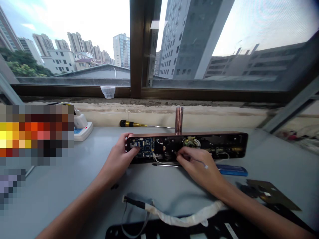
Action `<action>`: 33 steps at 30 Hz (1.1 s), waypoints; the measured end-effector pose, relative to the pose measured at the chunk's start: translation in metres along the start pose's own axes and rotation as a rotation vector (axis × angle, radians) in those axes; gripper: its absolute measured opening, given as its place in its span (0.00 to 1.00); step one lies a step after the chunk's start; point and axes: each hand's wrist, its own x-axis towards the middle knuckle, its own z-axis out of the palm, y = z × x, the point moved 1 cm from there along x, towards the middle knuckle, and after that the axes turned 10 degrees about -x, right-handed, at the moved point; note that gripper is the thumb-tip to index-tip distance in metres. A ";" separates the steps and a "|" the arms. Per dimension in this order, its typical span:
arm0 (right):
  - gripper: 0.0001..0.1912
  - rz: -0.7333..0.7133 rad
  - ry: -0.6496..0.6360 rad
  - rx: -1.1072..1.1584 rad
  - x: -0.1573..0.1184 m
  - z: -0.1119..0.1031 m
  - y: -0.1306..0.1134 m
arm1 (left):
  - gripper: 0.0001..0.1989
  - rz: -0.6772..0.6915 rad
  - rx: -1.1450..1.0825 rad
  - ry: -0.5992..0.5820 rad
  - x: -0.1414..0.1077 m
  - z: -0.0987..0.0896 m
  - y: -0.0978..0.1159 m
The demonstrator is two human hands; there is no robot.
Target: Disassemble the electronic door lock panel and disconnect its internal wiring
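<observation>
A long, shallow black housing (pixel 171 141) with a copper-coloured edge stands on its side, its open face toward me. My left hand (pixel 122 152) grips its left end, thumb over the blue circuit board (pixel 146 147). At the middle of the housing, my right hand (pixel 194 161) is closed in a pinch. A thin wire (pixel 200 162) with a small white plug comes out from its fingers; the fingertips partly hide what they pinch. White wires (pixel 164 162) run along the lower edge. A round part with coiled wires (pixel 191 142) sits just above the right hand.
Behind the housing are a copper tube (pixel 178 120) and a yellow-black screwdriver (pixel 133 124). A blue-handled screwdriver (pixel 233 170) lies in front. Nearer are a wrapped cable (pixel 174 217), a black panel (pixel 159 230) and a dark plate (pixel 276 192). A power strip (pixel 86 131) stands left.
</observation>
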 end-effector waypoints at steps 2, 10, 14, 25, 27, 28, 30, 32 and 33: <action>0.12 -0.007 -0.002 0.015 -0.001 0.000 0.001 | 0.16 -0.005 -0.005 -0.006 0.000 0.000 0.001; 0.13 0.008 -0.017 -0.014 0.000 0.002 0.001 | 0.16 -0.009 -0.015 -0.010 0.000 0.001 0.000; 0.13 -0.025 0.015 -0.087 -0.001 0.001 0.000 | 0.16 -0.010 -0.002 -0.005 0.000 0.001 0.000; 0.08 0.077 -0.074 -0.169 0.002 -0.001 -0.007 | 0.16 -0.008 0.027 -0.002 0.001 0.000 -0.002; 0.08 0.103 -0.076 -0.162 0.003 0.000 -0.006 | 0.15 -0.004 0.014 -0.015 0.001 0.000 -0.002; 0.08 0.110 -0.079 -0.156 0.002 0.001 -0.006 | 0.15 0.001 0.009 -0.022 0.001 0.000 -0.002; 0.09 0.114 -0.087 -0.169 0.002 -0.001 -0.007 | 0.14 0.007 0.005 -0.037 0.002 -0.001 -0.003; 0.08 0.086 -0.107 -0.236 0.001 -0.003 -0.010 | 0.13 0.021 0.002 -0.048 0.002 -0.002 -0.004; 0.08 0.066 -0.122 -0.283 0.001 -0.005 -0.011 | 0.13 0.030 -0.002 -0.054 0.003 -0.002 -0.004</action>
